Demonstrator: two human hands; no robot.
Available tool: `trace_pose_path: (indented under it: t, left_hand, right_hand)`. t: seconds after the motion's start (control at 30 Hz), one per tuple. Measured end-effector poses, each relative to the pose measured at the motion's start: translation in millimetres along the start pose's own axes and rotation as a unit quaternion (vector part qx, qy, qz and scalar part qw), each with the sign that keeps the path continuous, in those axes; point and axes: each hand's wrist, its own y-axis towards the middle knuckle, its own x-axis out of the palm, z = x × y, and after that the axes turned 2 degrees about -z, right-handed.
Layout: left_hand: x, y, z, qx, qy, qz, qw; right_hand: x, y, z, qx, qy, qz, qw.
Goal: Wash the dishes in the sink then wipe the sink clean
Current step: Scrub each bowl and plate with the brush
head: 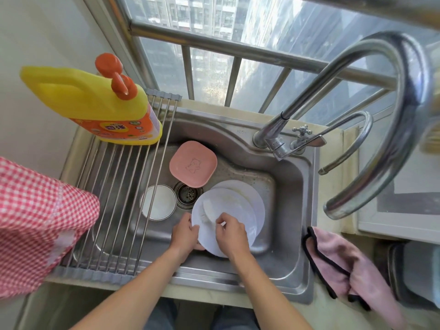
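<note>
White plate (234, 219) in steel sink (289, 186), gripped by left hand (184, 235), right hand (232, 235) fingers pinching its surface.

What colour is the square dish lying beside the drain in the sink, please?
Salmon pink, with a faint bear outline; the square dish shows in the head view.

Two hands are holding a white plate in the steel sink.
The left hand (184, 232) is gripping the plate (228, 210) at its near-left rim while the right hand (231, 234) is pinching a white cloth (210, 209) on it; a pink dish (193, 163) is lying farther back in the sink (289, 186).
</note>
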Motion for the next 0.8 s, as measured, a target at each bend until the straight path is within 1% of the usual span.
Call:
trace_pose_path:
  t: [0.1, 0.17, 0.23, 0.3, 0.37, 0.43, 0.5, 0.53, 0.63, 0.67, 0.7, 0.77, 0.8]
  left_hand:
    - [0.9, 1.0, -0.6, -0.01, -0.015, -0.014, 1.0]
    - [2.1, 2.5, -1.2, -0.008, -0.018, -0.03, 0.999]
    - [3.5, 2.6, -1.4, -0.003, -0.003, -0.035, 0.999]
    - [4.6, 2.7, -2.5, 0.007, 0.004, -0.031, 0.999]
    - [5.0, 2.6, -2.8, 0.015, 0.002, -0.028, 0.999]
    - [4.2, 2.2, -2.5, 0.018, 0.008, -0.029, 0.999]
    - [3.8, 2.0, -3.1, 0.017, 0.011, -0.03, 0.999]
    - [3.7, 1.4, -2.5, 0.017, 0.013, -0.03, 0.999]
    - [3.2, 0.5, -1.0, 0.012, 0.015, -0.025, 0.999]
    - [2.9, 0.0, -0.2, 0.013, 0.016, -0.024, 0.999]
    - [3.0, -0.6, 0.5, 0.016, 0.017, -0.022, 0.999]
    - [4.0, -2.8, 2.1, 0.025, 0.018, -0.025, 0.999]
    - [4.0, -4.2, 3.4, 0.027, 0.018, -0.028, 0.999]
  right_hand:
    - [-21.3, -9.6, 15.6, 0.003, -0.04, -0.09, 0.995]
    - [-29.2, -5.2, 21.6, 0.006, -0.048, -0.102, 0.994]
    - [-26.6, 7.9, 18.0, -0.002, -0.058, -0.064, 0.996]
    - [-20.3, 21.8, 12.5, 0.002, -0.066, 0.006, 0.998]
    - [-19.5, 28.8, 13.2, 0.022, -0.086, 0.079, 0.993]
    - [-23.0, 27.1, 22.4, 0.051, -0.103, 0.118, 0.986]
    - [-22.9, 20.4, 28.4, 0.07, -0.098, 0.12, 0.985]
    - [-21.1, 16.4, 27.8, 0.059, -0.084, 0.099, 0.99]
    - [-14.9, 4.6, 18.1, -0.018, -0.023, -0.015, 0.999]
    - [-14.4, 4.4, 18.7, -0.022, -0.021, -0.019, 0.999]
    - [-15.6, 6.9, 20.8, -0.008, -0.03, 0.002, 1.0]
    - [-21.3, 13.1, 30.0, 0.049, -0.047, 0.082, 0.994]
    - [-23.3, 15.1, 33.6, 0.063, -0.052, 0.108, 0.991]
